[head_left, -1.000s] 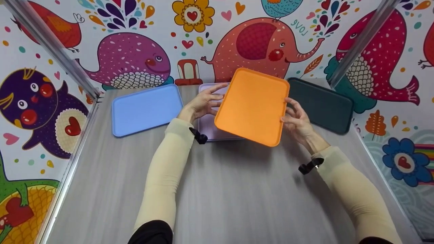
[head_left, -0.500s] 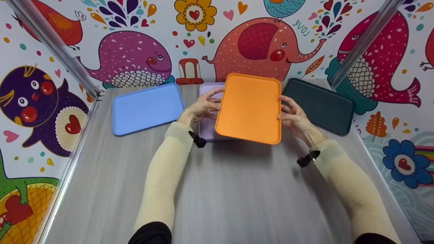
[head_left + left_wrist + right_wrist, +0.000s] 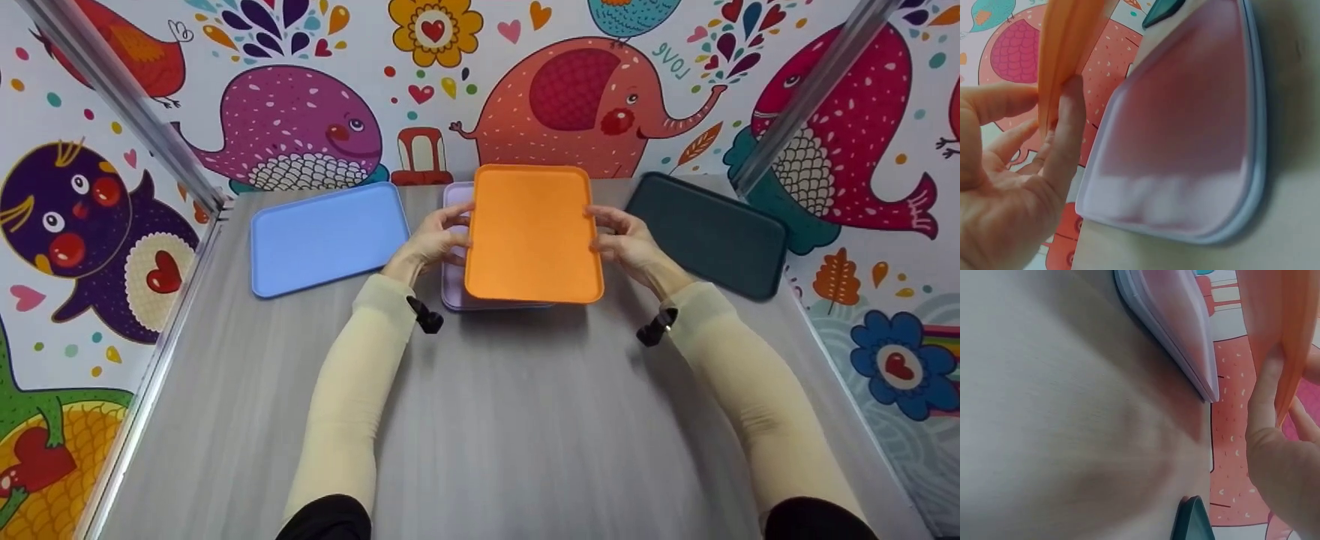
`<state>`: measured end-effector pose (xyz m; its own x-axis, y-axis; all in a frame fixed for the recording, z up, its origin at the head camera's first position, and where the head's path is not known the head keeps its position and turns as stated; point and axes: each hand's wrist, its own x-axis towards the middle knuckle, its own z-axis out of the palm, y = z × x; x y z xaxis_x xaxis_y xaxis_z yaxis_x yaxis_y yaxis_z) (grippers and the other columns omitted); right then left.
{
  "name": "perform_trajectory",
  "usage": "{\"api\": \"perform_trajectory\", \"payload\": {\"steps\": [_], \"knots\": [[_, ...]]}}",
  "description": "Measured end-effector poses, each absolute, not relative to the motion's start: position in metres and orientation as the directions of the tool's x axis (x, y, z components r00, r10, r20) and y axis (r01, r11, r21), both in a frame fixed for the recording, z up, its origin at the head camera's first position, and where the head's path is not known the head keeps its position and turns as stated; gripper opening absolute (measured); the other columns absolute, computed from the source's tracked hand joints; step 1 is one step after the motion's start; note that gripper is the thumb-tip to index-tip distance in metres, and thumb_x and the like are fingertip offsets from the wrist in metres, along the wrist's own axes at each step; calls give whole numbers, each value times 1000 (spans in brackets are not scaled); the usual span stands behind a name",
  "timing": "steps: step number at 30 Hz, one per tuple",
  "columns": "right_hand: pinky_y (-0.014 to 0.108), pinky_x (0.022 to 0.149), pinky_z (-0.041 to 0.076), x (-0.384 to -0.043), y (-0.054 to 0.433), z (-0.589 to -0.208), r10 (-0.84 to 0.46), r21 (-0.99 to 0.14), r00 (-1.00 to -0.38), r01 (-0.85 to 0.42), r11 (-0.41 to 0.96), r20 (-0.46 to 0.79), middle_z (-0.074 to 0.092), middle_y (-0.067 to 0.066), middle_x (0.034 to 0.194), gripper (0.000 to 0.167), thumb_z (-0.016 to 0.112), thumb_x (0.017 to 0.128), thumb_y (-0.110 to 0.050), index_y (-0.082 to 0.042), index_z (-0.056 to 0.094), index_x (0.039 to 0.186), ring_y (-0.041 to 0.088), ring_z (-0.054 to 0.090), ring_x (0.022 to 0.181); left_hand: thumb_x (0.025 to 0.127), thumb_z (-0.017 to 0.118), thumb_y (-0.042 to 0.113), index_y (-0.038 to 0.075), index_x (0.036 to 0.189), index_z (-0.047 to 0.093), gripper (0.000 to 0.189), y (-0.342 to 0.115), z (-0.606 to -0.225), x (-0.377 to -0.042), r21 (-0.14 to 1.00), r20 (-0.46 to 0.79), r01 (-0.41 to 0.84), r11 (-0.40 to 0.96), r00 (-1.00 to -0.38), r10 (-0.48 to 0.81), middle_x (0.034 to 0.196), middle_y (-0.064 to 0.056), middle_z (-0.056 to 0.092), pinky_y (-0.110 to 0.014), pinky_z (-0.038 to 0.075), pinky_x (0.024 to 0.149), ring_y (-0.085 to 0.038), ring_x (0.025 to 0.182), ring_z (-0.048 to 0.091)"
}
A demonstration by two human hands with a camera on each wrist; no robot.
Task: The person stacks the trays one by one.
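An orange tray [image 3: 534, 232] is held up off the table between both hands, its long sides running away from the body. My left hand [image 3: 435, 241] pinches the left edge; in the left wrist view the fingers [image 3: 1069, 129] lie on both faces of that edge. On the opposite edge my right hand [image 3: 630, 238] grips with thumb and fingers. Beneath the orange tray lies a lilac tray [image 3: 1174, 135], stacked on a blue-grey tray [image 3: 1258, 146] whose rim shows below it. Most of that stack is hidden from the head view.
A blue tray [image 3: 330, 240] lies angled on the table [image 3: 480, 420] at the left. To the right sits a dark green tray [image 3: 712, 236], also angled. A patterned wall [image 3: 315, 135] stands behind, and metal posts [image 3: 135, 112] rise at the table's back corners.
Both hands have carried the orange tray to the left, over more of the lilac tray. Its tilt has straightened, so its sides now run nearly straight away from the body.
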<state>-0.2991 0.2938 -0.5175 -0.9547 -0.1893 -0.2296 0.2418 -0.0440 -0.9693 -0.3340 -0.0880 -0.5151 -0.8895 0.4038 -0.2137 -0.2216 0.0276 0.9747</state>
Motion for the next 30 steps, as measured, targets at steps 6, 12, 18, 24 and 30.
{"api": "perform_trajectory", "payload": {"steps": [6, 12, 18, 24, 30], "knots": [[26, 92, 68, -314, 278, -524, -148, -963, -956, 238, 123, -255, 57, 8, 153, 73, 68, 97, 9, -15, 56, 165, 19, 68, 117, 88, 67, -15, 15, 173, 45, 93, -95, -521, -335, 974, -227, -212, 81, -916, 332, 156, -24, 55, -33, 68, 63, -24, 100, 67], [22, 82, 65, -326, 260, -531, -122, -950, -959, 228, 213, -257, 53, 13, 159, 73, 65, 96, 9, -17, 58, 164, 21, 65, 114, 87, 65, -15, 12, 172, 46, 91, -102, -527, -337, 968, -224, -182, 171, -936, 272, 151, -25, 58, -29, 66, 61, -25, 104, 65], [22, 77, 62, -333, 245, -539, -118, -942, -964, 199, 272, -238, 55, 16, 158, 76, 64, 93, 10, -16, 58, 164, 22, 61, 114, 88, 64, -15, 12, 172, 45, 91, -109, -536, -338, 951, -235, -175, 256, -945, 227, 151, -24, 59, -36, 70, 70, -26, 104, 67], [21, 77, 61, -336, 236, -550, -124, -934, -963, 194, 300, -239, 55, 21, 159, 74, 61, 96, 11, -13, 56, 166, 24, 61, 119, 89, 63, -14, 8, 168, 51, 83, -111, -544, -337, 941, -223, -161, 297, -956, 190, 154, -24, 62, -38, 70, 79, -28, 117, 68], [20, 73, 60, -339, 229, -556, -119, -934, -970, 165, 316, -212, 58, 25, 158, 72, 60, 96, 11, -9, 57, 165, 26, 62, 122, 92, 63, -12, 6, 164, 56, 75, -113, -547, -335, 922, -214, -147, 358, -964, 156, 154, -22, 65, -37, 67, 84, -31, 127, 69]]}}
